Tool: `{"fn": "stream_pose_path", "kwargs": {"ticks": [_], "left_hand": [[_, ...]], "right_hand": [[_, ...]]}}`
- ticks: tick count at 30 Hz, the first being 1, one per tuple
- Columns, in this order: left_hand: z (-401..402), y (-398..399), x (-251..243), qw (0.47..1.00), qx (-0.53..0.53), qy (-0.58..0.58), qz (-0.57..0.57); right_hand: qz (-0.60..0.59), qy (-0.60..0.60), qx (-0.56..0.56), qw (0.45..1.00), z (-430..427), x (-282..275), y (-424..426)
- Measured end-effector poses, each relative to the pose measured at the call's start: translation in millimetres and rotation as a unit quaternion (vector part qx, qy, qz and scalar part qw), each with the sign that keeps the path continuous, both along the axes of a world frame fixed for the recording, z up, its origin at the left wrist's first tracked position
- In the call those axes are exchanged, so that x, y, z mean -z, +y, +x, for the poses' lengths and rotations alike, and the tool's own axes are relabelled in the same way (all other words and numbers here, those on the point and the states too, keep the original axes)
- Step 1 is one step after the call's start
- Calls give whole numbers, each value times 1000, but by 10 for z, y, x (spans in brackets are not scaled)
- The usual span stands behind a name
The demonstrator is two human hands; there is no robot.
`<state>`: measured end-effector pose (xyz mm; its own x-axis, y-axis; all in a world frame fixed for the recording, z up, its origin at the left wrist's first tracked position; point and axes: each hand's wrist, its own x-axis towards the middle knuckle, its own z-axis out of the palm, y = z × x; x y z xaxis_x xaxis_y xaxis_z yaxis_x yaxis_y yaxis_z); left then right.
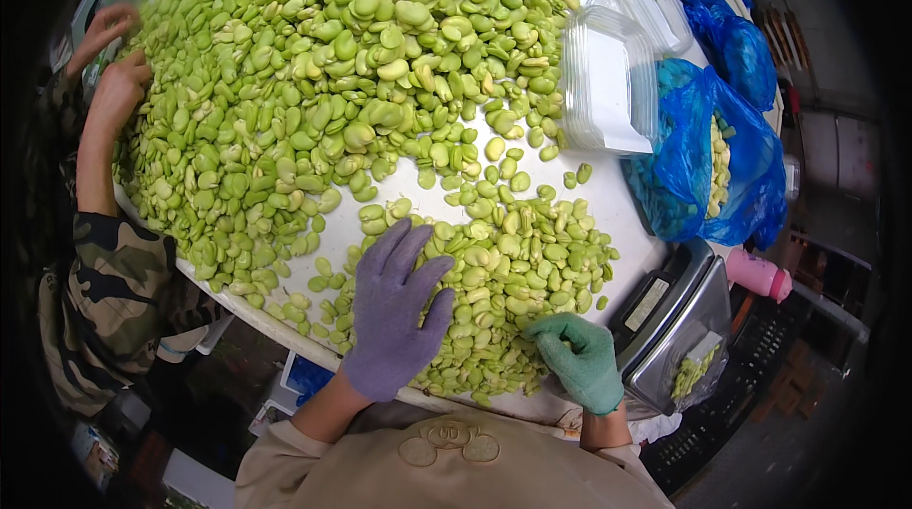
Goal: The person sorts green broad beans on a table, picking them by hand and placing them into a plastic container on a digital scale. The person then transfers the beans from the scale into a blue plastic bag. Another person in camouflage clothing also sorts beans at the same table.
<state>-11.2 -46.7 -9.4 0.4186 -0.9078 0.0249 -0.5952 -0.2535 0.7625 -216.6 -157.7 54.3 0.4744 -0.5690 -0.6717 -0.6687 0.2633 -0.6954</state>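
A smaller heap of shelled green broad beans (513, 260) lies on the white tabletop right in front of me. My left hand (402, 313), in a purple knit glove, rests palm down over the left side of this heap with its fingers apart. At the heap's lower right edge is my right hand (581, 359), in a green knit glove. Its thumb and fingers are curled together at the beans; whether a bean is held inside is hidden. Beyond both hands rises a much larger pile of broad beans (342, 74).
Clear plastic trays (609, 82) stand stacked at the right, near an open blue plastic bag (684, 153) with pale beans inside. A metal-topped scale (677, 338) carries a small pack of beans (695, 370). A pink bottle (757, 274) lies beyond. Another person's hands (117, 85) touch the pile's left edge.
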Motion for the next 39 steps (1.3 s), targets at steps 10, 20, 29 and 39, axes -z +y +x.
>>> {"fn": "stream_pose_path", "kwargs": {"ticks": [10,20,29,39], "left_hand": [[113,-475,138,985,156,-76,25],[-244,-193,-256,976,204,57,-45],[-82,-24,-43,997,66,30,-28],[72,39,25,1000,-1,-7,-13]], "right_hand": [[-121,6,-48,991,75,91,78],[-79,-47,-30,995,44,8,60],[-453,88,161,872,-664,-470,-1464],[-586,31,-151,796,-147,-315,-1493]]}}
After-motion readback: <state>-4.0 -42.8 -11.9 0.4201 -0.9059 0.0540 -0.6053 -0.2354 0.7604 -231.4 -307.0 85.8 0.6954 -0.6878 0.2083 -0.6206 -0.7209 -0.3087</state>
